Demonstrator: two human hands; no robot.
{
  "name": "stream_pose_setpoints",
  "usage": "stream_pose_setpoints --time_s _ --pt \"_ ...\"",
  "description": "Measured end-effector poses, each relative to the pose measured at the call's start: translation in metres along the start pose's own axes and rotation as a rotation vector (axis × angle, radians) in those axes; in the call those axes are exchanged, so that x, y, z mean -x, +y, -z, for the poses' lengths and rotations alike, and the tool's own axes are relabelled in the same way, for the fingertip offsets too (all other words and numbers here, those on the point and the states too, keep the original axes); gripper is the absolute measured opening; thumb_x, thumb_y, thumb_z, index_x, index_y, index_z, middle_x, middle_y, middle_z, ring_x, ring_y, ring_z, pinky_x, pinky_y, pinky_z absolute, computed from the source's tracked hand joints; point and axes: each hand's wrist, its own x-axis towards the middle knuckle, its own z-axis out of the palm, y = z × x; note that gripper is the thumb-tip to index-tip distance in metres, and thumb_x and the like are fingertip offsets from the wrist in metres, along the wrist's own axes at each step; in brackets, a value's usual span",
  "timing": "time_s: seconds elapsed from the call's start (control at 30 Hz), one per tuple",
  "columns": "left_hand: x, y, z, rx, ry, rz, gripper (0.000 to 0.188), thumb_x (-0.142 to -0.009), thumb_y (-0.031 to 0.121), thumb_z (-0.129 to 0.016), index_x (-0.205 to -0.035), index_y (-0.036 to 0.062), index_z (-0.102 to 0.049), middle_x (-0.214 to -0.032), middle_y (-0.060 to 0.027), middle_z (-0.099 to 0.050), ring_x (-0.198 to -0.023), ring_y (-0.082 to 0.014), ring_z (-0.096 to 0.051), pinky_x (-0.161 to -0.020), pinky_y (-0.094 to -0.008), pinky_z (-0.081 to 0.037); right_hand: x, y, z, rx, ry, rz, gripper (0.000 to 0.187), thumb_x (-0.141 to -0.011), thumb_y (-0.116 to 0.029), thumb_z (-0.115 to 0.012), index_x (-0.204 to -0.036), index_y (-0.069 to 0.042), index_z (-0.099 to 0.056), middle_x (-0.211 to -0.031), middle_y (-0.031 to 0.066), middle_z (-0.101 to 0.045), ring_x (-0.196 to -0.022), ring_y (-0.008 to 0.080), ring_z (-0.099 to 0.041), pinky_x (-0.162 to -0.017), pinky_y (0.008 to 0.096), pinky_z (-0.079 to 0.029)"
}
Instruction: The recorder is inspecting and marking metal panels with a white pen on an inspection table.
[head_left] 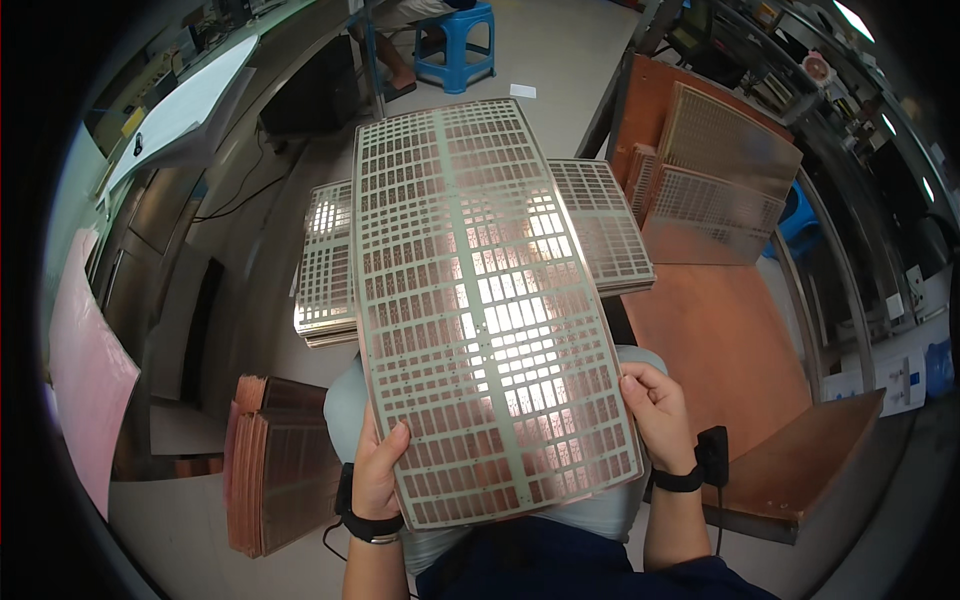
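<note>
A large rectangular circuit board panel (440, 400), copper-coloured with a pale green grid, is held up over my lap. My left hand (378, 462) grips its lower left edge, thumb on the front face. On the right edge, my right hand (655, 415) pinches the panel with the thumb in front; its other fingers are partly behind. Light glares off the panel's middle. Behind it lies a stack of similar panels (325, 270) on the left, and more panels (605, 220) show on the right; the panel in my hands hides what is between them.
An upright stack of panels (270, 465) stands at lower left. On the right, a brown board rack (715, 350) holds several panels (715, 170) leaning at its back. A blue stool (455, 45) and a seated person's leg (385, 60) are at the far side. A pink sheet (90, 370) hangs at left.
</note>
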Motion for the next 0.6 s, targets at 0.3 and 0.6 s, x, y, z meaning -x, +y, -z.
stream_pose_setpoints --time_s 0.3,0.6 --pt "0.004 0.007 0.006 -0.104 -0.125 0.049 0.066 -0.084 0.019 -0.064 -0.137 -0.0007 -0.028 -0.127 -0.0119 -0.048 -0.115 -0.0183 -0.048 -0.094 -0.0317 -0.04 -0.022 0.01 0.007 -0.682 -0.043 -0.113 0.03 -0.096 -0.019 -0.044 -0.119 0.0 -0.048 -0.101 0.0068 -0.06 -0.088 0.0148 -0.061 -0.076 0.0279 -0.051" --pt "0.0 0.002 -0.008 0.339 -0.082 -0.059 0.073 -0.093 0.058 -0.02 -0.14 0.0033 -0.025 -0.142 -0.0138 -0.033 -0.127 -0.0278 -0.038 -0.105 -0.0428 -0.032 -0.026 0.008 -0.01 -0.837 -0.059 0.004 0.037 -0.094 -0.011 -0.045 -0.13 -0.001 -0.039 -0.121 0.0108 -0.053 -0.107 0.0215 -0.056 -0.091 0.0376 -0.047"
